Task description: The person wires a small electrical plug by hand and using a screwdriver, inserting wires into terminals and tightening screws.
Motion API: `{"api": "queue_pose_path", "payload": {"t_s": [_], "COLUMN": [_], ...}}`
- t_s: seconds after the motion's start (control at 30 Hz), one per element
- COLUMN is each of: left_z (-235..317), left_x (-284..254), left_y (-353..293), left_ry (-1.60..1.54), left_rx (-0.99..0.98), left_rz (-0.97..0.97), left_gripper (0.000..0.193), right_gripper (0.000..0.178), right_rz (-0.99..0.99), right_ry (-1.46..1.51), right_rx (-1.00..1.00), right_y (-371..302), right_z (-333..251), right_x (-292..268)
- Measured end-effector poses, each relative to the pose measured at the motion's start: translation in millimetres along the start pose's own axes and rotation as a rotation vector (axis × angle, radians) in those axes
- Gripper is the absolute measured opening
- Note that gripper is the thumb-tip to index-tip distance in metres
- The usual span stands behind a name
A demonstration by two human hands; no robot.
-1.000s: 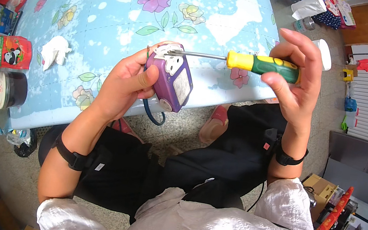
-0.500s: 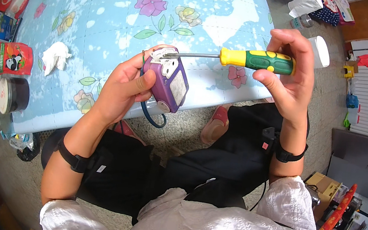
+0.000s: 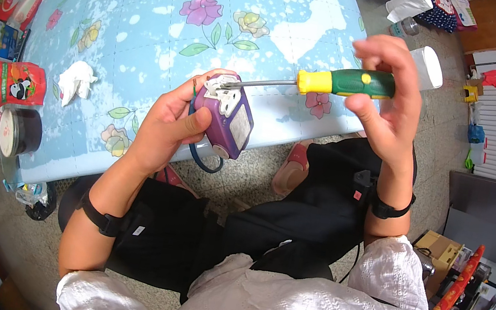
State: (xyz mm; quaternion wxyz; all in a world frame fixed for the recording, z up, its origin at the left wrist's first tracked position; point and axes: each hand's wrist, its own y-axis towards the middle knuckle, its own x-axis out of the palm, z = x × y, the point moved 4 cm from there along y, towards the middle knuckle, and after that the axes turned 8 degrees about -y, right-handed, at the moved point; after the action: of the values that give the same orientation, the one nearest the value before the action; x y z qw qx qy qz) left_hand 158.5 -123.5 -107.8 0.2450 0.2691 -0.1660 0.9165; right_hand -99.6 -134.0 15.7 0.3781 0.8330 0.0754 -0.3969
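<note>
My left hand [image 3: 175,120] grips a small purple box-shaped device [image 3: 241,130] above the table's near edge. A pale panel covers one of its sides, and its white end piece [image 3: 229,102] faces up and right. From the device's left side a dark cord [image 3: 199,159] loops down. The metal shaft of a green and yellow screwdriver [image 3: 351,83] reaches left, its tip at the white end piece; exactly what the tip engages is too small to tell. Around the handle's rear end, my right hand [image 3: 390,102] holds the screwdriver loosely, thumb below and fingers curled above.
The table [image 3: 262,61] has a blue flowered cover. On its left lie a crumpled white tissue [image 3: 76,81], a red pouch [image 3: 11,86] and a round lidded tub [image 3: 20,132]. A white cylinder [image 3: 428,68] stands beyond my right hand. My dark-clothed legs [image 3: 290,219] are below.
The screwdriver handle has turned a little about its length, and my right fingers have shifted around it. The device has tipped slightly in my left hand.
</note>
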Motion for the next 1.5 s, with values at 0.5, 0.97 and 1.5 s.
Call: {"api": "queue_pose_path", "payload": {"t_s": [0.5,0.97,1.5], "left_z": [-4.1,-3.4,-3.4], "left_x": [-7.3,-8.1,-8.0], "left_y": [1.5,1.9,1.7], "left_ry": [-0.083,-0.086,-0.096], "left_rx": [-0.003,-0.019,-0.01], "left_rz": [0.003,0.004,-0.021], "left_gripper": [0.072,0.071,0.072], "right_gripper": [0.053,0.064,0.048], "right_rz": [-0.104,-0.076,0.026], "right_ry": [-0.031,-0.05,0.37], "right_rx": [0.292,0.211,0.168], "right_y": [-8.7,-3.1,0.5], "right_z": [5.2,2.4,-1.8], "right_x": [8.0,5.5,8.2]}}
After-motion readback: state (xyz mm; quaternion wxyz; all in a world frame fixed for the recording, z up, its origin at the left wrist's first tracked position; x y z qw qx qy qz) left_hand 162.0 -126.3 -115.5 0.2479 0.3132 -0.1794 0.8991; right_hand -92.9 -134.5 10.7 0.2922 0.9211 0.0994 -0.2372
